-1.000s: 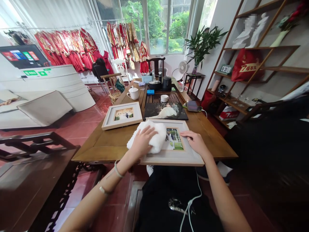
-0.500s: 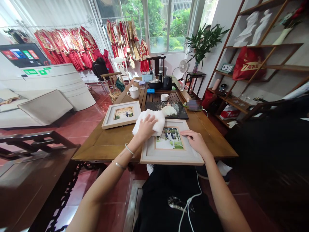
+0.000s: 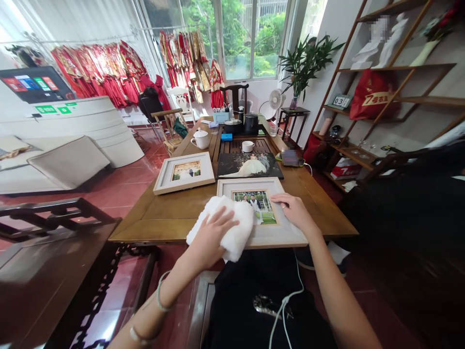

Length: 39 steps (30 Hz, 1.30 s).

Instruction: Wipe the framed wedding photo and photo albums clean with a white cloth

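Note:
My left hand (image 3: 212,237) presses over a folded white towel (image 3: 238,225), fingers spread across its top and thumb out of sight. The towel covers the left side and lower left corner of a pale wooden picture frame (image 3: 283,237) and hangs past its near edge. Part of the frame's photo (image 3: 267,212), a couple on a lawn, shows to the right of the towel. On the frame's right border rests my right hand (image 3: 296,209), fingers close together and bent over the border, steadying it. The frame lies at the near edge of the wooden table (image 3: 145,220).
A second picture frame (image 3: 185,172) lies to the left. Beyond are a dark photo panel (image 3: 250,166), a white cup (image 3: 248,146), a lidded white mug (image 3: 200,139) and a blue box (image 3: 226,137). A wooden bench (image 3: 47,252) stands at left. A white cord (image 3: 285,303) hangs over my lap.
My left hand has drawn the towel toward me and slightly left, from the frame's upper left corner to its lower left. My right hand has stayed on the right border.

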Tool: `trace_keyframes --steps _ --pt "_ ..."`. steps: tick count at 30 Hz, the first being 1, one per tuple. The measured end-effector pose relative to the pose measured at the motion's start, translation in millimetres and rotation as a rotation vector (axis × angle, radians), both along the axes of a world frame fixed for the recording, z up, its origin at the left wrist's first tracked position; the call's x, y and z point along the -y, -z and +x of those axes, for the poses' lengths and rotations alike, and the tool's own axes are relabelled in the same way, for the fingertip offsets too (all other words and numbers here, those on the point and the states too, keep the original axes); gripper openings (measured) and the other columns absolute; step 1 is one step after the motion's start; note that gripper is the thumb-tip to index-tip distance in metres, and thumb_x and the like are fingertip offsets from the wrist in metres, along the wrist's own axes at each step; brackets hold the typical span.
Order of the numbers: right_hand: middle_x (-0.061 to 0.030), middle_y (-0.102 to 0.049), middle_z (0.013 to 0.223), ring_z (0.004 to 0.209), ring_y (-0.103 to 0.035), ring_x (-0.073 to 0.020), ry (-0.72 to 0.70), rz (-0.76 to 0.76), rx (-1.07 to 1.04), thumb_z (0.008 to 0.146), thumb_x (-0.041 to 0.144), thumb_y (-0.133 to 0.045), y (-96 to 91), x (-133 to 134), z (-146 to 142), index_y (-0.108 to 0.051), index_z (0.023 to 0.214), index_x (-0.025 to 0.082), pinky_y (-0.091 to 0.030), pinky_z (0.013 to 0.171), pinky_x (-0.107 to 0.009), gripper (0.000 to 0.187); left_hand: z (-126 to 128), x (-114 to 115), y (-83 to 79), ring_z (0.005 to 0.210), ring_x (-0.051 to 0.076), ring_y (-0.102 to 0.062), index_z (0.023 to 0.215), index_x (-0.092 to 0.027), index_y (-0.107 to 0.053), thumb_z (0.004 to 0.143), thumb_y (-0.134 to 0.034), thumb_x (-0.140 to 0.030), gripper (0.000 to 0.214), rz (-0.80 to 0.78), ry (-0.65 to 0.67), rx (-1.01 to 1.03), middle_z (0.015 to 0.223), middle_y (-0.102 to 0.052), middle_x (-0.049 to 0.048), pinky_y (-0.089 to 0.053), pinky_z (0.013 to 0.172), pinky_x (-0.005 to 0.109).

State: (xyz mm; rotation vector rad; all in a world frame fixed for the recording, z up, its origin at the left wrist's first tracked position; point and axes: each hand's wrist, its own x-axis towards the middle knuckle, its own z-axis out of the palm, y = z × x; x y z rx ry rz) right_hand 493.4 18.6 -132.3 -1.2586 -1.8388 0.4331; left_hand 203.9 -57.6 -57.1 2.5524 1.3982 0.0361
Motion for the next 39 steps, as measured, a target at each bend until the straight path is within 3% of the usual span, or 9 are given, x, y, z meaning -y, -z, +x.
trace_keyframes --steps 4,8,20,25,32,39 --pt "-0.0065 -0.074 0.104 0.103 -0.067 -0.0211 -0.012 -0.007 0.018 0.071 0.001 -0.04 -1.9 -1 1 -0.076 0.091 0.019 -0.048 0.1 -0.04 0.045 0 24 -0.2 0.146 0.024 -0.011 0.138 -0.03 -0.044 0.049 -0.046 0.003 0.095 -0.069 -0.024 -0.007 0.154 -0.029 -0.0034 -0.02 0.116 0.053" --pt "-0.0053 -0.074 0.105 0.103 -0.067 -0.0207 -0.035 -0.015 0.001 0.072 0.001 -0.04 -2.1 0 3 -0.076 0.091 0.02 -0.049 0.1 -0.04 0.045 3 20 -3.5 0.145 0.025 -0.017 0.137 -0.03 -0.045 0.052 -0.049 0.002 0.091 -0.059 -0.054 -0.013 0.153 -0.032 -0.0027 -0.024 0.115 0.052" --pt "-0.0031 -0.074 0.105 0.104 -0.067 -0.02 -0.058 -0.051 0.051 0.072 0.0 -0.041 -8.1 0 5 -0.076 0.091 0.022 -0.048 0.1 -0.038 0.046 26 -87 9.1 0.138 0.027 -0.033 0.134 -0.026 -0.05 0.072 -0.052 -0.009 0.065 0.243 -0.183 0.01 0.147 -0.043 0.0029 -0.036 0.11 0.046" --pt "-0.0036 -0.074 0.104 0.103 -0.067 -0.0202 -0.029 -0.072 0.088 0.071 -0.001 -0.04 -11.2 -1 4 -0.077 0.09 0.021 -0.049 0.1 -0.038 0.047 26 -110 18.4 0.137 0.025 -0.035 0.132 -0.024 -0.051 0.074 -0.053 -0.011 0.059 0.325 -0.193 0.04 0.145 -0.045 0.0038 -0.037 0.109 0.042" --pt "-0.0032 -0.076 0.099 0.099 -0.069 -0.0198 -0.016 -0.05 0.07 0.069 -0.002 -0.041 -13.2 -3 0 -0.077 0.086 0.022 -0.05 0.098 -0.038 0.047 20 -90 19.0 0.141 0.027 -0.028 0.135 -0.025 -0.048 0.072 -0.054 -0.006 0.066 0.231 -0.162 -0.014 0.15 -0.038 0.0046 -0.04 0.105 0.049" --pt "-0.0038 -0.075 0.101 0.101 -0.068 -0.02 -0.01 -0.019 0.041 0.069 -0.001 -0.04 -10.7 1 -1 -0.077 0.087 0.022 -0.049 0.099 -0.039 0.046 14 -46 11.7 0.143 0.028 -0.024 0.136 -0.025 -0.047 0.065 -0.055 0.0 0.076 0.129 -0.126 -0.016 0.152 -0.035 0.0053 -0.037 0.107 0.051"
